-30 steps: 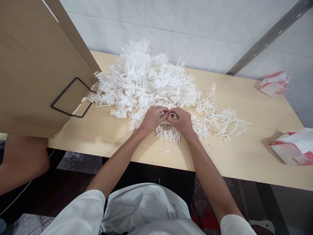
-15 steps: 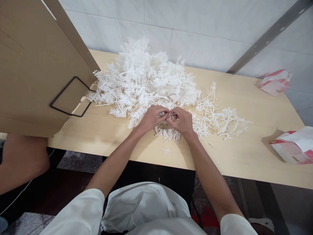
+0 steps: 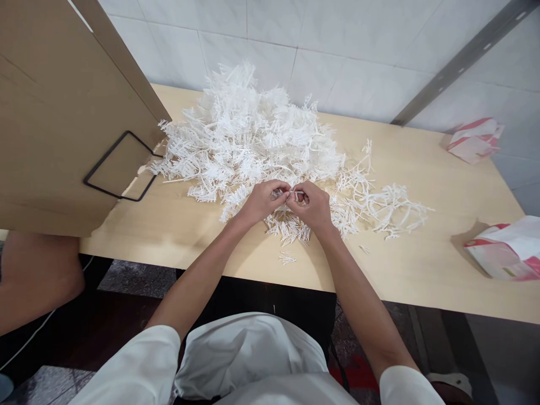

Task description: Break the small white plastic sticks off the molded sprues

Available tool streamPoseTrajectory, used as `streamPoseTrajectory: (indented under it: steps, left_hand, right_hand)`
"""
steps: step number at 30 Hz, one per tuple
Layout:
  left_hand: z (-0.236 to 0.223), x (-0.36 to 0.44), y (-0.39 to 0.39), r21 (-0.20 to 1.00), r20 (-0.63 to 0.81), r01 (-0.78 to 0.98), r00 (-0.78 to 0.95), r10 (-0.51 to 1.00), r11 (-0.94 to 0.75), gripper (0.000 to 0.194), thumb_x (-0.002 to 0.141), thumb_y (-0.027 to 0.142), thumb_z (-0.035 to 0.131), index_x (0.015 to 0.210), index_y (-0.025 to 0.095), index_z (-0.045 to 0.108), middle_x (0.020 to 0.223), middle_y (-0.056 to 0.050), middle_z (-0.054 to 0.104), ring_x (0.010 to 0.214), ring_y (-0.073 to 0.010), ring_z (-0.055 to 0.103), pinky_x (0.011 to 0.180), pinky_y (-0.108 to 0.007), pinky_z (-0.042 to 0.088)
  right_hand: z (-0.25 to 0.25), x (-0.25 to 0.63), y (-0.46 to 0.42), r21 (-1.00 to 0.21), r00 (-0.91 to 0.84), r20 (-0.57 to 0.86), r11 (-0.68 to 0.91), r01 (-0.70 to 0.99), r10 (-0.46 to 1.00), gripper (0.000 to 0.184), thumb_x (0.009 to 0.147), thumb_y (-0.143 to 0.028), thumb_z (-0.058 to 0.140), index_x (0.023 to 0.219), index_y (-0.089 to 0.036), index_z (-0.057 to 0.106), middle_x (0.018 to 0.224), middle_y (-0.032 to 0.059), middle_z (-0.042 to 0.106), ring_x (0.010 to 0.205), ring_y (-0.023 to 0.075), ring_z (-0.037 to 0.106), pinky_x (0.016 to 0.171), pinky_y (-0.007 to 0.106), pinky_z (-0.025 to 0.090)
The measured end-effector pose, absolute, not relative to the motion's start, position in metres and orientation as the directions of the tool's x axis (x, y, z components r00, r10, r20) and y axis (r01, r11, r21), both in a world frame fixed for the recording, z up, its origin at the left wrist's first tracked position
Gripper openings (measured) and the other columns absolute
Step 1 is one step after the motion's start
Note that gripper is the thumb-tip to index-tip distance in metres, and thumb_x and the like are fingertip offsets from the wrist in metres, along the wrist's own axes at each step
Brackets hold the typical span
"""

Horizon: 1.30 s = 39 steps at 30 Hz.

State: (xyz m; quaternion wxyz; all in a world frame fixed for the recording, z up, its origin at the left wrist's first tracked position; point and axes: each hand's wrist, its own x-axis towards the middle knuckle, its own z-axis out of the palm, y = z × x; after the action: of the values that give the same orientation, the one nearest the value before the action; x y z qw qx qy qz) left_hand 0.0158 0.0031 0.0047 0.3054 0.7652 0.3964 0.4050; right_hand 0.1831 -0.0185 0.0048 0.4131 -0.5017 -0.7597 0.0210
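My left hand (image 3: 266, 198) and my right hand (image 3: 311, 203) meet at the front of a large heap of thin white branched pieces (image 3: 257, 135), fingertips almost touching. Between them is a small white branched piece (image 3: 297, 192), pinched by both thumbs and forefingers; its far ends are hidden by the fingers. Beneath the hands lies a smaller pile of short white sticks (image 3: 291, 229). A few loose sticks (image 3: 287, 258) rest closer to the table's front edge. To the right of my right hand, bare white branching stems (image 3: 392, 209) spread out in a loose tangle.
A tall cardboard sheet (image 3: 71, 124) stands at the left, with a black wire frame (image 3: 120, 167) against its foot. Two red-and-white paper packets (image 3: 508, 250) sit on the right of the wooden table (image 3: 426, 270). Behind is a tiled wall. Another person's limb (image 3: 40, 287) shows at lower left.
Both hands stay nearly in place over the heap. The fingers have shifted slightly, and more of the small white piece shows at the right fingertips. The heap looks the same.
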Motion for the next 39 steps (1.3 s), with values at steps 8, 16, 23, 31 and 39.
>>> streamPoseTrajectory:
  steps: [8,16,23,31,39]
  left_hand:
    - [0.002,0.016,0.002,0.636,0.473,0.49,0.364,0.802,-0.597,0.014,0.093,0.025,0.054,0.093,0.019,0.067,0.091,-0.003,0.072,0.086,-0.0146,0.064,0.084,-0.029,0.047]
    - [0.006,0.017,-0.003,0.59,0.398,0.515,0.485,0.779,-0.622,0.012,0.095,0.024,0.049,0.092,0.018,0.059,0.092,-0.003,0.067,0.088,-0.0154,0.06,0.085,-0.03,0.046]
    - [0.006,0.018,-0.004,0.629,0.39,0.475,0.492,0.779,-0.615,0.014,0.094,0.026,0.049,0.09,0.019,0.06,0.089,-0.002,0.066,0.084,-0.0146,0.059,0.081,-0.028,0.046]
    - [0.006,0.018,-0.003,0.745,0.466,0.354,0.331,0.821,-0.566,0.02,0.096,0.034,0.049,0.089,0.019,0.059,0.085,-0.001,0.065,0.077,-0.0114,0.057,0.073,-0.025,0.045]
    - [0.006,0.018,-0.003,0.709,0.458,0.412,0.349,0.818,-0.572,0.022,0.098,0.037,0.044,0.087,0.021,0.054,0.083,-0.002,0.061,0.076,-0.0136,0.055,0.072,-0.029,0.044]
  right_hand:
    - [0.003,0.187,-0.015,-0.355,-0.243,0.601,0.527,0.773,0.761,0.009,0.081,-0.02,0.057,0.082,-0.02,0.066,0.065,-0.0015,0.06,0.06,0.0108,0.053,0.056,0.023,0.039]
    - [0.008,0.185,-0.02,-0.35,-0.239,0.634,0.549,0.759,0.736,0.007,0.073,-0.018,0.056,0.068,-0.02,0.06,0.059,-0.003,0.053,0.054,0.0099,0.047,0.052,0.023,0.036]
    - [0.009,0.185,-0.021,-0.428,-0.241,0.631,0.59,0.685,0.737,0.007,0.069,-0.017,0.055,0.063,-0.02,0.053,0.058,-0.0033,0.05,0.053,0.0094,0.043,0.052,0.024,0.034]
    - [0.012,0.187,-0.022,-0.533,-0.158,0.598,0.536,0.655,0.786,0.009,0.077,-0.025,0.06,0.071,-0.021,0.055,0.056,-0.0057,0.043,0.051,0.0085,0.039,0.052,0.024,0.033]
    - [0.012,0.189,-0.019,-0.428,-0.25,0.519,0.501,0.752,0.817,0.017,0.09,-0.03,0.051,0.091,-0.021,0.066,0.073,0.001,0.066,0.057,0.0109,0.051,0.059,0.025,0.039]
